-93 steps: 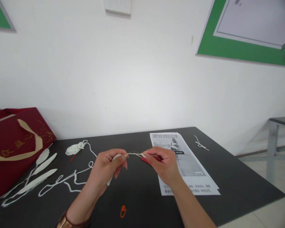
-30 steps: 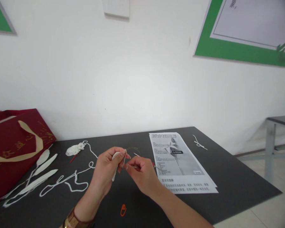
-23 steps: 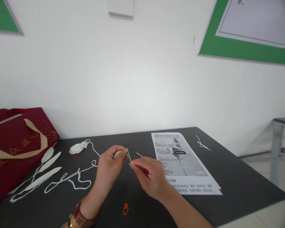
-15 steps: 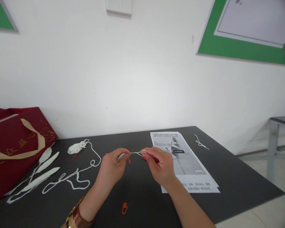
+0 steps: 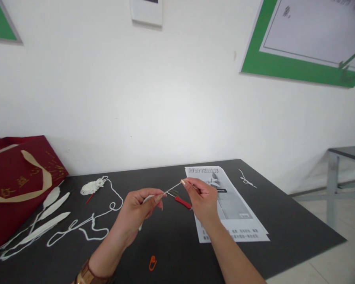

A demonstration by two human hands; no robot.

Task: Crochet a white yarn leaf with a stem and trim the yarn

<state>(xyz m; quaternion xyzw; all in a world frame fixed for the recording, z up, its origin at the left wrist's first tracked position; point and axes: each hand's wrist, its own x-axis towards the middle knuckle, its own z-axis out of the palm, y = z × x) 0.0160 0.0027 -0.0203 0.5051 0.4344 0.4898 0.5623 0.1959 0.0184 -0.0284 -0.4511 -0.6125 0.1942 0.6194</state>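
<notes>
My left hand (image 5: 144, 205) is closed in a pinch on a white crocheted piece (image 5: 148, 198), most of which is hidden behind the fingers. A crochet hook with a red handle (image 5: 182, 202) reaches from those fingertips toward the right, its metal shaft meeting the work there. Between thumb and forefinger, my right hand (image 5: 203, 197) pinches a thin white yarn strand (image 5: 174, 187), drawn taut from the left fingertips. The red handle lies below the right fingers, outside their pinch. Fine thread or wire ends show near the shaft.
On the black table (image 5: 130, 256) lie a white yarn ball (image 5: 92, 187), a thin red stick (image 5: 90, 198), white leaf-shaped pieces (image 5: 44, 228), an orange stitch marker (image 5: 152, 263), printed sheets (image 5: 236, 228) and a yarn scrap (image 5: 247, 181). A dark red bag (image 5: 20, 173) stands left.
My right hand has let the red-handled hook out of its grip and now pinches the yarn, pulled up and right. The left hand keeps its hold. The view has shifted slightly.
</notes>
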